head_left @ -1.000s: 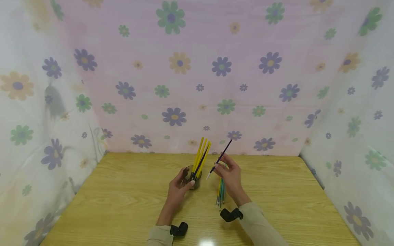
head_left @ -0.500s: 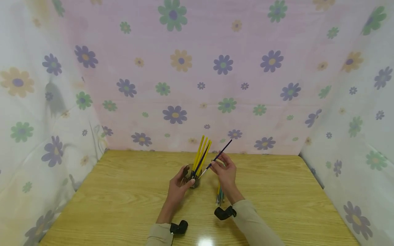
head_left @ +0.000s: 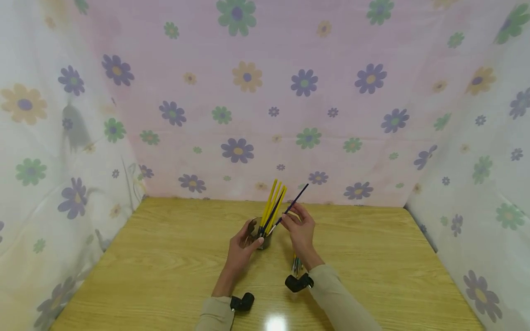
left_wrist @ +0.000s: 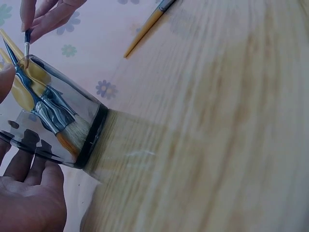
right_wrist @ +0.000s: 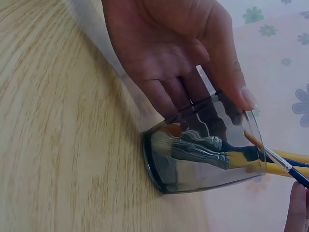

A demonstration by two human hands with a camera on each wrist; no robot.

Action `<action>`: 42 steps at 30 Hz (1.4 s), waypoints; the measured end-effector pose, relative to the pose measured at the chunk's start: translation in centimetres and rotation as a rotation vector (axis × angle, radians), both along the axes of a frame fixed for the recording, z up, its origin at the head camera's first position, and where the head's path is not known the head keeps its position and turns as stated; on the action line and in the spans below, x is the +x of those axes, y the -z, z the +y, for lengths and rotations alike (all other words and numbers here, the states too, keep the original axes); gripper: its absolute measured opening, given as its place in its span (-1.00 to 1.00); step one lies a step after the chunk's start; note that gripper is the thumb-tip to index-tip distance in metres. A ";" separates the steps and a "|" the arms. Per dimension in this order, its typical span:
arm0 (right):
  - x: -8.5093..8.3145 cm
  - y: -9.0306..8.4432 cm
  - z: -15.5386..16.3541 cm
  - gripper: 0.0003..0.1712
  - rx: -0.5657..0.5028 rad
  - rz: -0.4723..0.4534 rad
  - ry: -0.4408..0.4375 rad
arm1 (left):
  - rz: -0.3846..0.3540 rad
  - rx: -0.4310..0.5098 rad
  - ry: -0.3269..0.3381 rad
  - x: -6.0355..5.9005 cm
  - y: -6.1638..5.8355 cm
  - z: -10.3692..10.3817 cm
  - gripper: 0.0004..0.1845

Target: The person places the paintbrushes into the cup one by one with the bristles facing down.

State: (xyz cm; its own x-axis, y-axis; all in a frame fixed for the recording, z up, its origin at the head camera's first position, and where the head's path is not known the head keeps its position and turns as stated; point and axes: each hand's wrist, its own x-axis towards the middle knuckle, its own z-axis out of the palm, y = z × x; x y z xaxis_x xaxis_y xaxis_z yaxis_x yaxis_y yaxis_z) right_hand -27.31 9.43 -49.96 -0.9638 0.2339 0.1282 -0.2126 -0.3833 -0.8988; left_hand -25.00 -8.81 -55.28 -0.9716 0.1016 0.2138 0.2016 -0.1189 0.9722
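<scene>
My left hand [head_left: 241, 248] grips a clear drinking glass [right_wrist: 193, 180], fingers round one side and thumb at the rim. The glass stands on the table. Several paintbrushes [head_left: 271, 207] lean inside it, bristles down, with yellow and dark handles sticking out. Between thumb and fingers my right hand [head_left: 302, 232] pinches a thin dark-blue paintbrush [head_left: 298, 196], tilted with its bristles low. In the right wrist view its brown bristles [right_wrist: 252, 139] overlap the glass's mouth; the left wrist view also has them at the rim.
On the wooden table [head_left: 165, 257], a bundle of thin paintbrushes [head_left: 296, 265] lies partly hidden under my right wrist. One yellow tapered handle [left_wrist: 145, 31] shows in the left wrist view. Flowered cloth [head_left: 265, 92] hangs behind and on both sides.
My right hand has moved left with the dark-blue paintbrush, bringing its bristles from beside the glass to the rim. The left hand keeps its hold on the glass.
</scene>
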 end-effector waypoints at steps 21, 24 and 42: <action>0.1 1.1 -1.4 -0.57 0.041 0.085 -0.029 | 0.000 -0.006 0.000 -0.1 0.0 0.0 -0.21; 0.2 1.1 -1.5 -0.58 0.038 0.077 -0.040 | -0.009 0.003 -0.002 -0.1 0.0 0.0 -0.21; 0.9 2.8 -0.8 -0.60 0.133 0.069 -0.096 | 0.002 0.016 0.010 0.0 0.3 0.0 -0.23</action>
State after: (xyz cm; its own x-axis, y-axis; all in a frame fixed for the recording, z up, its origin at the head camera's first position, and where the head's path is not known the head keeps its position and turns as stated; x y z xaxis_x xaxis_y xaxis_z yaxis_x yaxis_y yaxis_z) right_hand -26.46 8.58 -52.74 -0.9687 0.1181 0.2183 -0.2436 -0.2835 -0.9275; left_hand -25.03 -8.81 -55.60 -0.9701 0.1078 0.2173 0.2021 -0.1366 0.9698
